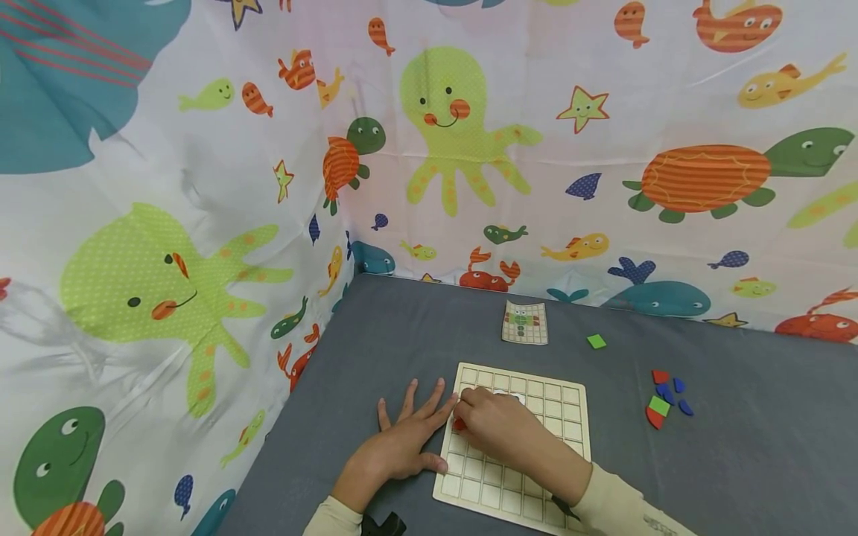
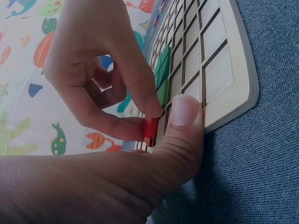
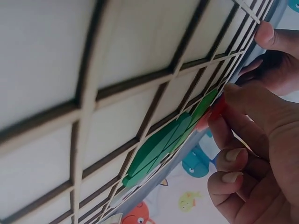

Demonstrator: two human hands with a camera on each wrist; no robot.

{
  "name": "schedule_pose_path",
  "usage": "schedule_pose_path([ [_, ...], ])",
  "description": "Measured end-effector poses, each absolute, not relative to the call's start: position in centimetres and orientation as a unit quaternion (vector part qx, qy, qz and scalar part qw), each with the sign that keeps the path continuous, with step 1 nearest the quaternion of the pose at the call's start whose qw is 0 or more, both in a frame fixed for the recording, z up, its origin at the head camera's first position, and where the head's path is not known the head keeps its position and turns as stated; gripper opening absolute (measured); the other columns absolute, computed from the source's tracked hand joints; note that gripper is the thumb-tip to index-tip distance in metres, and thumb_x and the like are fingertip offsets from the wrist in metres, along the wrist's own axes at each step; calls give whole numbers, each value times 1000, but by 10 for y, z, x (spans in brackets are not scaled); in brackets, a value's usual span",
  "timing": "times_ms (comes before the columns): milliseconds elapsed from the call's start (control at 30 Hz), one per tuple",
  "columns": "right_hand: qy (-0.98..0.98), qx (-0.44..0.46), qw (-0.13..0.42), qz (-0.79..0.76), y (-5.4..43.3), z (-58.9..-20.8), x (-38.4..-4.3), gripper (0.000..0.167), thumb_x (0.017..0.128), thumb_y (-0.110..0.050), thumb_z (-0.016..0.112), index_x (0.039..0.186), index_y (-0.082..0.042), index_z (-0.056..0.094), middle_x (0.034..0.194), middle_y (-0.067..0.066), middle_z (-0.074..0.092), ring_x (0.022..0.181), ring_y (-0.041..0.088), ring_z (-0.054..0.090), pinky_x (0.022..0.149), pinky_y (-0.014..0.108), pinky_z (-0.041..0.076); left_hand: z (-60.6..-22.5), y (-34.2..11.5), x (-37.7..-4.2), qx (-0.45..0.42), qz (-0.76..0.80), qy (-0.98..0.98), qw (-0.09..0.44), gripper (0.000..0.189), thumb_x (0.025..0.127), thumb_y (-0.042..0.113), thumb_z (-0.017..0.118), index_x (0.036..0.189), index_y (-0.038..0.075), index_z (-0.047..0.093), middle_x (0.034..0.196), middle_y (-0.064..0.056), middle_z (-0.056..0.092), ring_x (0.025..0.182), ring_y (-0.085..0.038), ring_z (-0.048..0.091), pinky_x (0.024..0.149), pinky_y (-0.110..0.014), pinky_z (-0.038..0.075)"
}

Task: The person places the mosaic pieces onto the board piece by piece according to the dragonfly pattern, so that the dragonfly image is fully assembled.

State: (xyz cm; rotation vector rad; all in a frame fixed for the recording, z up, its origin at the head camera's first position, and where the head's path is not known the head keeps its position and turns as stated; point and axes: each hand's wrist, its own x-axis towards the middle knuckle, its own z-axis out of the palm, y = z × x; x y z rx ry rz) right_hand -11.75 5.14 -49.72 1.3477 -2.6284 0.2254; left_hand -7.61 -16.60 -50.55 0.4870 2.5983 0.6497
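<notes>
Far left, a cloth wall [image 1: 40,223] printed with sea animals meets a second printed wall [image 1: 536,89] behind the grey table [image 1: 757,424]. Beside the left sleeve, a black object [image 1: 383,525], only partly visible. Next, the left hand [image 1: 405,439], its fingers spread on the table and its thumb resting on the near-left edge of a wooden grid board [image 1: 472,480]. The right hand [image 1: 506,432] reaches across the board, pinching a red piece [image 2: 150,127] between thumb and index finger at the board's left side; whether the piece is seated cannot be told. This hand and its forearm block much of the grid from above; the right wrist view shows green pieces [image 3: 159,147] lying on the grid. Beyond the board, a patterned card [image 1: 525,323]; right of it, a lone green square [image 1: 596,341]. Farthest right, a loose group: red pieces [image 1: 660,377], blue pieces [image 1: 680,385] and another green square [image 1: 660,406].
</notes>
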Motion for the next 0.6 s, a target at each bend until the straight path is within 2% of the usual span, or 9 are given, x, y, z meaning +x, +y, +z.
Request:
schedule_pose_path([
  [333, -878, 464, 105, 46, 50, -502, -116, 17, 89, -27, 87, 96, -16, 77, 92, -3, 66, 77, 11, 63, 58, 29, 54, -505, -165, -77, 171, 233, 934, 210, 107, 84, 46, 81, 171, 35, 19, 179, 1, 2, 161, -43, -13, 110, -88, -7],
  [600, -877, 465, 114, 45, 51, -502, -116, 17, 90, -30, 87, 94, -18, 76, 89, -5, 64, 75, 10, 61, 57, 28, 53, -504, -164, -76, 171, 227, 937, 203, 109, 81, 46, 83, 170, 37, 21, 179, 0, 5, 162, -44, -9, 109, -90, -4],
])
